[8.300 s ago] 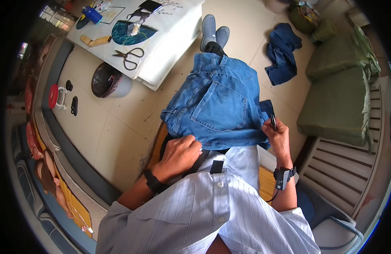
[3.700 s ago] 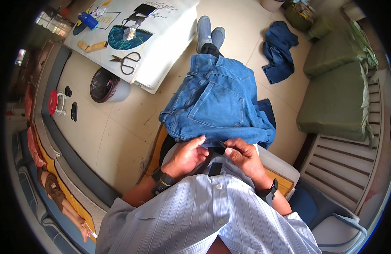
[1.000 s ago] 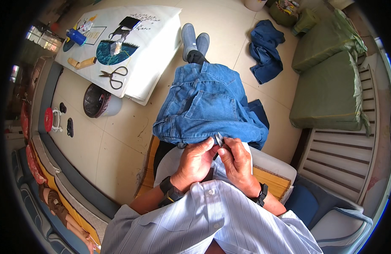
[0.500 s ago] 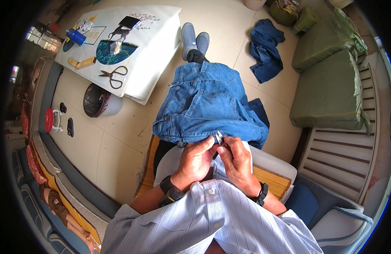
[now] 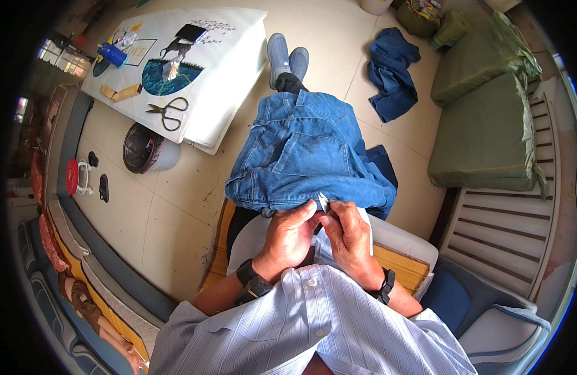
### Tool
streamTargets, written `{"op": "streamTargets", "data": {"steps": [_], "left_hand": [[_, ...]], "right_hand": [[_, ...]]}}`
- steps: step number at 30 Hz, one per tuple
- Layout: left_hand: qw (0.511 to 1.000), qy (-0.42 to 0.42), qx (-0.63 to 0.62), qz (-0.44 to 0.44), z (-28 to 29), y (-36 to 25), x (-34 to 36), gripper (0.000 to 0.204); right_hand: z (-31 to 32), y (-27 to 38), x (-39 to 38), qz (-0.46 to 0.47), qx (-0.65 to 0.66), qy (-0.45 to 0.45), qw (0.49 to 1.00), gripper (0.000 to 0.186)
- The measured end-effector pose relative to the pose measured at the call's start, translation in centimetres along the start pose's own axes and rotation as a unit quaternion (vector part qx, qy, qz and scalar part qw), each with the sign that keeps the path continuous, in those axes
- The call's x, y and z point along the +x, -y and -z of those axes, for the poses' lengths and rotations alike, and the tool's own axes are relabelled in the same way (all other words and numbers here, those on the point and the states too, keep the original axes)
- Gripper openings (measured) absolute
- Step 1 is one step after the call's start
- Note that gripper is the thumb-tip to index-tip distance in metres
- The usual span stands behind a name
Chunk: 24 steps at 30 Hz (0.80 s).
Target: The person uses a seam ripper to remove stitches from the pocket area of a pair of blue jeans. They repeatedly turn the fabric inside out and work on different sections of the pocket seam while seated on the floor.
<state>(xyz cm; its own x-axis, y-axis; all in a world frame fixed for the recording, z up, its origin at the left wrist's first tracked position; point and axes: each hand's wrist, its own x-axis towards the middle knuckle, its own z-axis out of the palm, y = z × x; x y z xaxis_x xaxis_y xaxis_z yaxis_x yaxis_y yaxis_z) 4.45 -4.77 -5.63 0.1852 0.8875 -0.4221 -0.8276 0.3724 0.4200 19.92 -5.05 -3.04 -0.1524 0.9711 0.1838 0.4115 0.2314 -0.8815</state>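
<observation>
A pair of blue denim jeans lies across my lap, its back pockets facing up. My left hand is closed on the near edge of the denim, with thumb and fingers pinched together. Beside it, my right hand grips a small metal tool with a pointed blade. The tip rests against the denim edge just beyond my fingers. My fingers hide the rest of the tool, so its exact kind does not show.
Left of my legs, a white-covered table holds black-handled scissors and a blue bottle. A waste bin stands below it. More dark denim lies on the floor, near green wrapped bundles. At far left, another person's arm shows.
The metal blade has turned slightly between my right fingers. Both hands and the jeans stay in nearly the same place.
</observation>
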Motion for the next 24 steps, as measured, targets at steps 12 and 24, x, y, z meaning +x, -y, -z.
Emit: {"op": "streamTargets", "data": {"steps": [12,24], "left_hand": [[1.000,0.001,0.001,0.007,-0.3,-0.3,-0.1,0.020],[1.000,-0.020,-0.008,-0.001,-0.3,-0.5,-0.2,0.023]], "right_hand": [[0.0,-0.4,0.0,-0.006,0.028,-0.012,1.000,0.025],[0.9,-0.7,-0.8,-0.161,0.364,-0.071,0.914,0.010]]}}
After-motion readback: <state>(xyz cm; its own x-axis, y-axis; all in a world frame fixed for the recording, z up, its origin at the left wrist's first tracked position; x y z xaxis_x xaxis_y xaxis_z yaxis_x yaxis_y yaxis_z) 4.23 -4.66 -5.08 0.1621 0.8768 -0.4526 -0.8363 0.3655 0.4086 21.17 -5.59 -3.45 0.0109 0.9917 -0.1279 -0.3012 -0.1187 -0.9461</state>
